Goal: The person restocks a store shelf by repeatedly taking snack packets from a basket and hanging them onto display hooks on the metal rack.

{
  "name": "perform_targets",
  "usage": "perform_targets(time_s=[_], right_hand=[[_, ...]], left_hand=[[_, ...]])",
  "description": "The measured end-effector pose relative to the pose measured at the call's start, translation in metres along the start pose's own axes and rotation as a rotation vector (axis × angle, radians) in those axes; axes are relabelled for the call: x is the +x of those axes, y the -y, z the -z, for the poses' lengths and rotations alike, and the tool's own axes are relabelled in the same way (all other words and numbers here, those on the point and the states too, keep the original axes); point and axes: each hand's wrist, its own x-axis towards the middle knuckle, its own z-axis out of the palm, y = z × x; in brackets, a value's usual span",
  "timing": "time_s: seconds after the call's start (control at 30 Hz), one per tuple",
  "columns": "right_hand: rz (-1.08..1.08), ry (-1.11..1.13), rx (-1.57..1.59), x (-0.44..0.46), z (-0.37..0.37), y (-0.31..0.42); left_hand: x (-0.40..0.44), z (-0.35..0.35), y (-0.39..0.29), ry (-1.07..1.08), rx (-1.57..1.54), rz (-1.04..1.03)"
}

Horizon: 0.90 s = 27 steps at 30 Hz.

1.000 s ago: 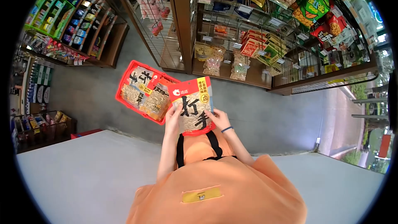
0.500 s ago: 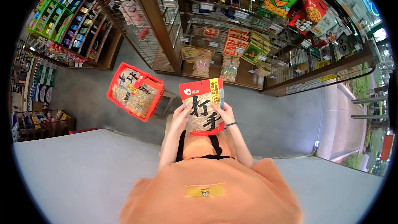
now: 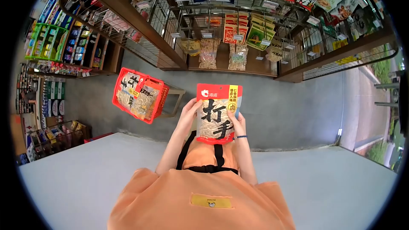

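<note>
While my left grip (image 3: pixel 190 111) is closed on the left edge of the snack bag (image 3: pixel 213 121), my right grip (image 3: pixel 238 124) is closed on its right edge, thumb laid over the front. The bag is held up in front of my body, printed face toward me, red band at the top, near upright with no marked tilt. A dark wristband (image 3: pixel 240 136) is noted on my right wrist. To the left, apart from the bag, is a red basket (image 3: pixel 163 96) containing packages of similar print; a stool-like frame (image 3: pixel 180 101) shows beside it, though I cannot tell whether it bears the basket. Beyond the grey floor (image 3: pixel 277 106), a rack (image 3: pixel 236 71) holds clear packets (image 3: pixel 237 57), red packets (image 3: pixel 234 30) and green packets (image 3: pixel 260 36).
</note>
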Motion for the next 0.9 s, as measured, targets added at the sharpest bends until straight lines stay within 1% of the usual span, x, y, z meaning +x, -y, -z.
perform_targets(time_s=[0.07, 0.3, 0.37, 0.53, 0.6, 0.67, 0.73, 0.8, 0.87, 0.9], right_hand=[[0.022, 0.004, -0.018, 0.006, -0.006, 0.003], [0.036, 0.007, -0.099, 0.027, -0.041, 0.022], [-0.018, -0.001, -0.124, 0.032, -0.052, 0.024], [0.049, -0.044, -0.158, 0.061, -0.069, 0.006], [-0.030, -0.023, -0.225, 0.072, -0.065, 0.001], [-0.032, -0.016, -0.255, 0.084, -0.065, 0.004], [-0.056, 0.035, -0.243, 0.096, -0.072, 0.021], [-0.024, 0.023, -0.240, 0.114, -0.073, 0.027], [-0.102, 0.137, -0.309, 0.134, -0.075, 0.042], [-0.086, 0.156, -0.355, 0.148, -0.071, 0.041]], left_hand=[[0.010, -0.002, -0.013, 0.051, -0.028, -0.036], [0.051, 0.012, -0.057, 0.121, -0.041, -0.028], [0.066, 0.025, -0.059, 0.128, -0.015, 0.000], [0.104, 0.045, -0.053, 0.127, -0.065, 0.039], [0.116, 0.052, -0.046, 0.180, -0.003, 0.035], [0.126, 0.052, -0.048, 0.173, -0.002, 0.072], [0.136, 0.048, -0.054, 0.165, -0.061, 0.072], [0.149, 0.044, -0.053, 0.145, -0.064, 0.049], [0.164, 0.042, -0.055, 0.163, -0.036, 0.015], [0.176, 0.044, -0.051, 0.171, -0.003, -0.002]])
